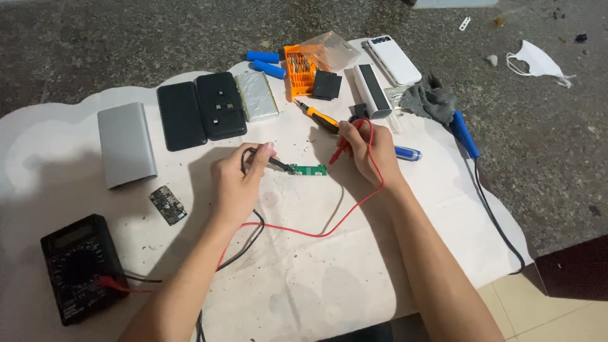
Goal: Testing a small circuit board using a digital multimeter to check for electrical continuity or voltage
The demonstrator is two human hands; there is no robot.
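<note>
Red probe [341,150] tip hidden behind right hand [370,151] pinching it. Left hand [235,180] pinches black probe [278,164], tip touching small green circuit board [309,170] at its 9 o'clock edge.

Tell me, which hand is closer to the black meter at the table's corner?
Left. The left hand sits up and right of the meter; the right hand is farther right, beyond the green board.

Multimeter [81,267], black and rectangular, lies at the lower left of the white work surface; its display [74,235], a narrow dark grey strip near the upper edge, lies tilted and unlit. Screwdriver-bit case [299,71], orange and rectangular, sits at upper centre beside a crumpled clear plastic packet [330,49], which partly overlaps its right edge.
</note>
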